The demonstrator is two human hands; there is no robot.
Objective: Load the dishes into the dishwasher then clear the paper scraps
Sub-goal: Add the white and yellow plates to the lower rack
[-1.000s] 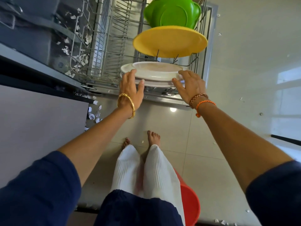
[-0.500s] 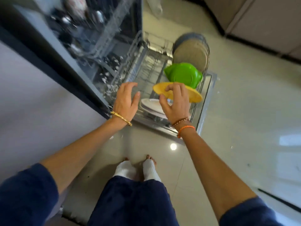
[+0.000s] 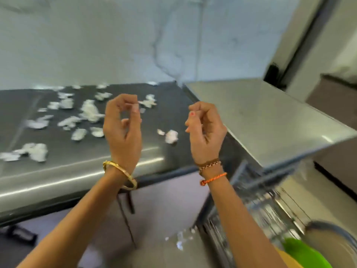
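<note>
Both hands are raised over the near edge of the worktop (image 3: 58, 171), left hand (image 3: 121, 130) and right hand (image 3: 205, 132) each with fingers loosely curled, grip empty, touching nothing. Dishes (image 3: 307, 252) sit in the dishwasher rack (image 3: 257, 206) low at right, so loading looks done and the scrap-clearing step is at hand. Paper scraps (image 3: 88, 111) lie scattered over the dark worktop, left and far of the hands, a few more on the floor below; next move calls for reaching out to gather them.

Bright, even light, glare streaks along the countertop (image 3: 77, 171) edge, and motion blur smearing everything.
</note>
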